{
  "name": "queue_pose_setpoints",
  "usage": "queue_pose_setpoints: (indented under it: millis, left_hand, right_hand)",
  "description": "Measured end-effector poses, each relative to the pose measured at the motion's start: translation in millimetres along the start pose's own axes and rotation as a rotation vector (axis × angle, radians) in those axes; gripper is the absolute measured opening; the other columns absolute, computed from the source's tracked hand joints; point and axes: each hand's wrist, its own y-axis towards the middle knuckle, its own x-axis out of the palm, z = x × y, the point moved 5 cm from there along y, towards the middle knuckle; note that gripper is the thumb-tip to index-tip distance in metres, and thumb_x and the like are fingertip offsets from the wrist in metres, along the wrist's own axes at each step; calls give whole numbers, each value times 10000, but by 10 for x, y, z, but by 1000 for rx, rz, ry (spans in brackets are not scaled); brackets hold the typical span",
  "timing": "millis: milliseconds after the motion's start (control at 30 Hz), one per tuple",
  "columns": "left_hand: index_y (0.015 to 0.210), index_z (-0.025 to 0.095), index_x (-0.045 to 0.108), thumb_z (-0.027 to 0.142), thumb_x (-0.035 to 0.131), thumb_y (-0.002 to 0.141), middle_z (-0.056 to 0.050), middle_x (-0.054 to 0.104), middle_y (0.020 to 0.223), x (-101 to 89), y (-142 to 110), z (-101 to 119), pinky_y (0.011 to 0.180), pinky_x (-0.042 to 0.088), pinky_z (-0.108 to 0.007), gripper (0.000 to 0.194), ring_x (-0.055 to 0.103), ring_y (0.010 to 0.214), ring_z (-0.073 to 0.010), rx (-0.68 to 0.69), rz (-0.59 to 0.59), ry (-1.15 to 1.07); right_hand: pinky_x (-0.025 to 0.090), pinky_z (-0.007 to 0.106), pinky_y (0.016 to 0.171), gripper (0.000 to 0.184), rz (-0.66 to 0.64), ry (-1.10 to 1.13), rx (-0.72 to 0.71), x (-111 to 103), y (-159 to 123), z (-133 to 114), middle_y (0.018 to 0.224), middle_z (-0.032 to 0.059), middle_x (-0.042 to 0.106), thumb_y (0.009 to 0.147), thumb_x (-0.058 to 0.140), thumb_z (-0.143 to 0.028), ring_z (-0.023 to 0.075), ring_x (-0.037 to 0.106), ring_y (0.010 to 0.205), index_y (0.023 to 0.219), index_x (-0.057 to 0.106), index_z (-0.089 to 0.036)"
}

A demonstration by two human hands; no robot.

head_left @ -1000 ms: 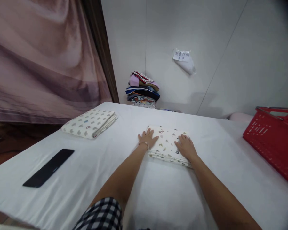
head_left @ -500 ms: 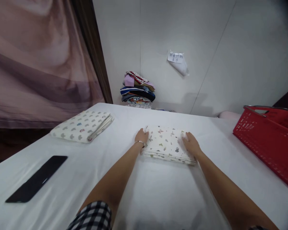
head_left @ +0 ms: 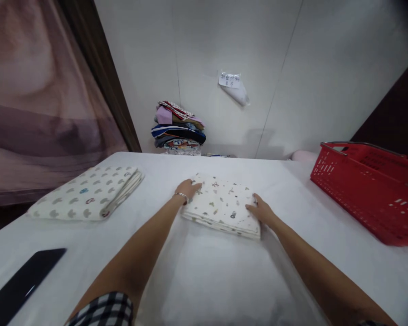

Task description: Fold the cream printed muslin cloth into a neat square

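A folded white cloth (head_left: 224,201) with small printed motifs lies on the white-covered table in front of me, its layered edge facing me. At its left side my left hand (head_left: 188,190), wearing a bracelet on the wrist, grips the edge with the thumb on top. My right hand (head_left: 262,210) holds the opposite side, thumb over the upper face and the other fingers along the edge. The fingertips under the cloth are hidden. Farther left rests another folded cloth (head_left: 85,192), white with grey mushroom-like shapes.
A red plastic basket (head_left: 367,194) stands on the table's right side. At the lower left lies a flat dark object (head_left: 23,285), partly out of frame. A stack of folded clothes (head_left: 178,129) sits beyond the far table edge, near a wall with a taped label (head_left: 229,80).
The view has turned to the right and the table things appear shifted left. Both hands stay at the sides of the folded cloth, which now looks slightly rotated.
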Motion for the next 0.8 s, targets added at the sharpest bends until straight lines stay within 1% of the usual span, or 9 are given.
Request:
queue_pose_setpoints:
  millis: [133, 200, 267, 333, 433, 533, 600, 700, 800]
  left_hand:
    - [1010, 135, 610, 549, 487, 728, -142, 639, 1065, -180, 171, -384, 775, 437, -313, 516, 590, 971, -280, -79, -89, 95]
    - [1070, 124, 585, 524, 470, 758, -145, 625, 1099, -188, 157, -531, 790, 436, -305, 519, 578, 1004, -273, -128, -106, 94]
    - [1167, 123, 526, 511, 437, 790, -137, 589, 1170, -175, 73, -553, 824, 429, -293, 548, 555, 1053, -255, -128, -75, 80]
    - [1229, 134, 476, 496, 420, 810, -122, 540, 1241, -164, -75, -418, 886, 403, -290, 557, 517, 1111, -239, -57, -1, 90]
    - [1230, 156, 481, 469, 412, 828, -94, 491, 1301, -110, -437, 25, 990, 325, -294, 514, 446, 1189, -221, 161, 103, 116]
    - [1220, 191, 494, 507, 406, 828, -70, 504, 1293, 93, -936, 542, 1020, 296, -321, 511, 438, 1194, -208, 395, 55, 88]
    - [1238, 216, 475, 562, 393, 815, -64, 475, 1322, 289, -1271, 812, 1030, 280, -367, 553, 405, 1225, -217, 518, 11, 80]
    - [1277, 273, 432, 612, 372, 798, -50, 413, 1375, 608, -1625, 1012, 1043, 234, -449, 590, 330, 1278, -247, 627, -52, 126]
    - [1335, 273, 365, 604, 357, 807, -52, 339, 1422, 760, -1739, 1019, 1067, 157, -486, 623, 254, 1317, -262, 633, -4, 164]
  right_hand:
    - [453, 252, 502, 884, -284, 388, -11, 285, -520, -338, 927, 56, 645, 745, 594, -427, 147, 590, 575, 1436, 71, -251]
    - [425, 224, 437, 922, -320, 496, -11, 344, -681, -433, 892, 37, 641, 741, 601, -441, 123, 562, 519, 1434, 16, -277]
    - [412, 210, 404, 920, -313, 556, 15, 357, -730, -436, 850, 28, 632, 752, 589, -443, 117, 554, 503, 1434, -4, -273]
    - [406, 201, 384, 889, -295, 592, 41, 350, -695, -375, 804, 18, 622, 769, 564, -436, 110, 547, 485, 1436, 5, -255]
    - [411, 193, 378, 780, -194, 621, 49, 290, -556, -234, 842, 33, 621, 782, 541, -388, 102, 553, 503, 1428, 134, -228]
    - [449, 190, 419, 541, -38, 643, 58, 190, -393, -100, 985, 82, 612, 792, 505, -299, 117, 594, 631, 1311, 406, -185]
    - [482, 198, 470, 411, 30, 656, 59, 133, -296, -46, 1038, 99, 605, 793, 487, -257, 138, 612, 730, 1191, 525, -161]
    - [514, 230, 532, 358, 76, 677, 53, 90, -186, -1, 1053, 105, 611, 784, 485, -232, 169, 616, 826, 1122, 566, -148]
    - [534, 271, 597, 371, 105, 656, 39, 89, -120, 31, 1097, 99, 608, 770, 473, -210, 181, 614, 874, 1126, 564, -155]
